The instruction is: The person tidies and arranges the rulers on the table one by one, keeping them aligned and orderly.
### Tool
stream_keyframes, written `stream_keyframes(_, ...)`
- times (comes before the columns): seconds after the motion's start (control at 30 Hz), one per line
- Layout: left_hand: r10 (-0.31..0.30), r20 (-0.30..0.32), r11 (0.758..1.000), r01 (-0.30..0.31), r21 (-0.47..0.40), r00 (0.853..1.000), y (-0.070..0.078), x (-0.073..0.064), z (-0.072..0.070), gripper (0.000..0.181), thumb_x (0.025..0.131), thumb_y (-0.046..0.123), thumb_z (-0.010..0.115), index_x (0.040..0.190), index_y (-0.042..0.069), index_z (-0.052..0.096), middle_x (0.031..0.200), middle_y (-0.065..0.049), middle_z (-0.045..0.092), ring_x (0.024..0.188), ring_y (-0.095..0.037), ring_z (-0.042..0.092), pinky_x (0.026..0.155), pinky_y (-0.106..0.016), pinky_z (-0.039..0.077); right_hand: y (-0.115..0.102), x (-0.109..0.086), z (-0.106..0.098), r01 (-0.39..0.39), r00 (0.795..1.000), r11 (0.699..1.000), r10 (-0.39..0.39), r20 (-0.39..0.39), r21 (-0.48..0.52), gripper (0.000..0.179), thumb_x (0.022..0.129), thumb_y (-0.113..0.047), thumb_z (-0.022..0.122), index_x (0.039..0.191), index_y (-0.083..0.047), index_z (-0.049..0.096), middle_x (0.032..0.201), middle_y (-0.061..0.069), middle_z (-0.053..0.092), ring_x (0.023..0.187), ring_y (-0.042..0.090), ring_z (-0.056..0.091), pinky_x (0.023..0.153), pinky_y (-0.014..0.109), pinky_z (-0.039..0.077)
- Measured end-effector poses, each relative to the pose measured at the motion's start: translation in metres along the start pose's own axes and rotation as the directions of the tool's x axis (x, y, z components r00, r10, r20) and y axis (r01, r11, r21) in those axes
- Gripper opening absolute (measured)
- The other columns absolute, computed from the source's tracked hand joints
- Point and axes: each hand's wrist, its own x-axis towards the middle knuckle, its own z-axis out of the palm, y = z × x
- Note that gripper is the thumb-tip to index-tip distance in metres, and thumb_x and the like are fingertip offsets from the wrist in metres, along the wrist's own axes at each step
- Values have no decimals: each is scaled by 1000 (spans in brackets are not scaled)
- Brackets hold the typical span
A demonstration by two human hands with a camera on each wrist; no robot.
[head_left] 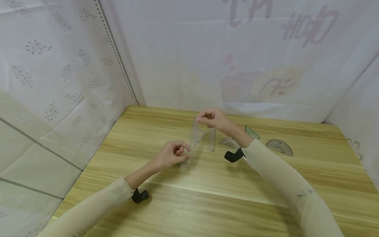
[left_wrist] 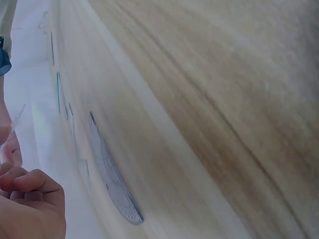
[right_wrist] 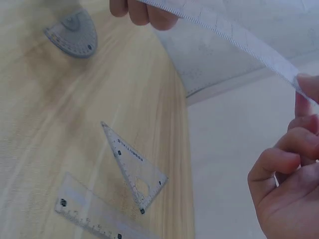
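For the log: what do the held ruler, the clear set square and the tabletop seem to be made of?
Held ruler: probably thin, smooth clear plastic; it is see-through and appears bowed.
Clear set square: likely transparent plastic; the tabletop shows through it.
That tabletop: wood or wood-look laminate with a soft sheen; streaky grain shows, but I can't tell which.

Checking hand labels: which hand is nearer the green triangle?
Right. In head view, the right hand is left of the green triangle; the left hand is farther left.
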Motion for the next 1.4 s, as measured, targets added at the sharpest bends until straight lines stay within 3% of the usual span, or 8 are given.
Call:
stream_keyframes(0.13, -1, 32, 1000, 1, -2, 999, 0, -2, 7, 10, 90, 1, 76, 98, 1, 70, 71, 2, 40, 63, -11, 36, 59, -23, 32, -2, -12, 2, -6, 999, 996, 2, -48, -85, 24, 101, -21, 68, 107, 2, 71, 74, 5, 50, 59, 16, 36, 57, 32, 35)
stream_keyframes(0.23, 5, 58, 1000, -5, -2, 998, 0, -4, 12, 7, 91, 2, 75, 96, 2, 70, 71, 3, 41, 63, -10, 36, 57, -23, 31, -3, -21, 5, -17, 997, 992, 7, -82, -125, 22, 99, -24, 71, 106, -3, 74, 91, 6, 64, 70, 19, 46, 64, 34, 41)
stream_keyframes(0.4, 11, 76, 1000, -12, 4, 997, 1, -6, 21, 5, 92, 4, 75, 93, 2, 70, 70, 4, 40, 61, -9, 34, 56, -22, 29, -3, -34, 8, -12, 994, 989, -4, -105, -147, 27, 98, -28, 72, 109, -3, 74, 108, 7, 69, 87, 28, 57, 75, 40, 46)
stream_keyframes(0.57, -24, 71, 998, 28, -53, 997, 0, -8, 25, 5, 92, 2, 74, 94, -1, 70, 70, 3, 39, 62, -10, 34, 56, -22, 29, -2, -41, 8, 11, 994, 993, -24, -105, -121, 22, 100, -23, 69, 109, -3, 73, 109, 9, 68, 85, 26, 56, 74, 43, 45)
stream_keyframes(0.83, -36, 52, 994, 42, -105, 998, 0, -9, 28, 5, 91, 1, 74, 94, -2, 71, 70, 2, 42, 63, -10, 37, 56, -20, 30, -1, -50, 1, -20, 995, 999, 17, -95, -38, 21, 101, -18, 67, 110, 1, 72, 105, 21, 62, 61, 17, 36, 58, 38, 34)
stream_keyframes(1.0, -32, 74, 993, 40, -107, 997, 0, -14, 35, 6, 91, 2, 75, 94, -1, 71, 70, 3, 43, 62, -8, 38, 56, -20, 31, 5, -57, -1, -40, 992, 995, 29, -122, -92, 19, 99, -20, 71, 104, -1, 73, 95, 12, 61, 69, 18, 44, 59, 32, 37)
stream_keyframes(1.13, -21, 95, 992, 33, -124, 995, 0, -18, 41, 6, 92, 2, 74, 95, -2, 71, 71, 3, 44, 62, -8, 38, 56, -19, 32, 7, -66, 1, -56, 990, 992, 41, -136, -111, 19, 98, -22, 72, 104, -4, 74, 92, 11, 61, 73, 23, 48, 61, 35, 40)
stream_keyframes(1.4, -36, 114, 986, 54, -159, 993, 3, -23, 46, 10, 92, 5, 75, 95, -4, 71, 72, 2, 43, 60, -7, 37, 54, -19, 33, 7, -82, 6, -10, 992, 1000, 9, -128, -7, 20, 101, -13, 67, 110, 5, 70, 86, 17, 59, 58, 13, 35, 53, 26, 34)
